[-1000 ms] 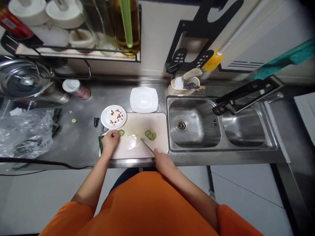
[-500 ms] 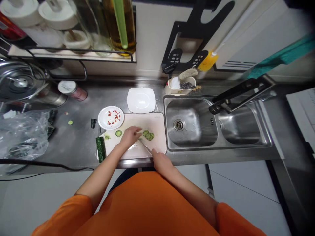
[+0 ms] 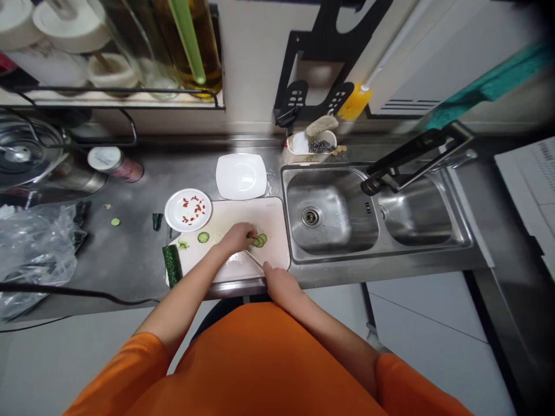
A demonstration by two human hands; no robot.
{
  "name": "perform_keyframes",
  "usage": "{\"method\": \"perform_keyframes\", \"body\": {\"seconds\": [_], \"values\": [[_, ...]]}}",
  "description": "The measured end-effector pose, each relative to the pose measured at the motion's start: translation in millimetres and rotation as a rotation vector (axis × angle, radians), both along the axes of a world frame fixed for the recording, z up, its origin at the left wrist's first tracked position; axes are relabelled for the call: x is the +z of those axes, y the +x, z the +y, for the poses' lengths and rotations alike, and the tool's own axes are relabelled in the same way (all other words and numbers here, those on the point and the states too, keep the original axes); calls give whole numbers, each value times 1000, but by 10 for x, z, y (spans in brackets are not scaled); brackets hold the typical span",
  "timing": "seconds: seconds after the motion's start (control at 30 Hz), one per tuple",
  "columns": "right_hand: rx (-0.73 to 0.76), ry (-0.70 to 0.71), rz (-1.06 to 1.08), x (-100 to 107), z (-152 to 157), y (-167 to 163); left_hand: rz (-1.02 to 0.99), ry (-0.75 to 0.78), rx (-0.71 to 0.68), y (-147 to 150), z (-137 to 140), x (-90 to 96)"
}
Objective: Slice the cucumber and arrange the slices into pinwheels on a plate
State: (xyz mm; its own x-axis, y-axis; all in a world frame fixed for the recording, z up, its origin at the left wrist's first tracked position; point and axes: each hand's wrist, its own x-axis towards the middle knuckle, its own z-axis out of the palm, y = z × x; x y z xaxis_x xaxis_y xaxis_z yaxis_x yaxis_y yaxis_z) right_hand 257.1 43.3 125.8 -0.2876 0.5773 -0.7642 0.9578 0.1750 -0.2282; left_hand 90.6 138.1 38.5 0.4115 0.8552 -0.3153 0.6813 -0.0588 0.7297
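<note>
On the white cutting board [image 3: 277,248], my left hand [image 3: 237,238] has its fingers bent and pinched at the left end of a small overlapping row of cucumber slices [image 3: 260,240]. My right hand [image 3: 281,284] grips a knife [image 3: 256,259] at the board's front edge, its blade pointing left and away beneath my left hand. A single cucumber slice [image 3: 203,237] and pale green scraps [image 3: 183,245] lie on the board's left part. The thick cucumber piece [image 3: 172,266] rests across the left edge, beside my left forearm.
Behind the board stand a round plate [image 3: 170,215] with red chili bits and a square white plate [image 3: 241,176]. A double sink [image 3: 332,211] with a black faucet [image 3: 403,159] is at right. Plastic bags [image 3: 37,254] and a jar [image 3: 116,163] sit left, below a spice rack [image 3: 130,99].
My left hand has moved right relative to the board, from just short of the cucumber slices to touching them. My right hand keeps hold of the knife. The view has shifted slightly.
</note>
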Motion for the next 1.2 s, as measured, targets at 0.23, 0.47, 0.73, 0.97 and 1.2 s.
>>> {"method": "perform_keyframes", "body": {"seconds": [0.23, 0.47, 0.73, 0.97, 1.2], "values": [[1, -27, -11, -29, 35, 33, -54, -91, 131, -468, -39, 145], [0, -4, 10, -90, 21, 78, 91, 37, -139, -700, 41, 181], [-59, -30, -22, -69, 64, 27, 428, 136, 456, -439, -502, 107], [-55, 25, -26, -138, 52, 9, 319, 224, 525, -365, -600, -118], [-69, 50, -35, -84, 85, -151, 195, 248, 526, -385, -590, -161]]}}
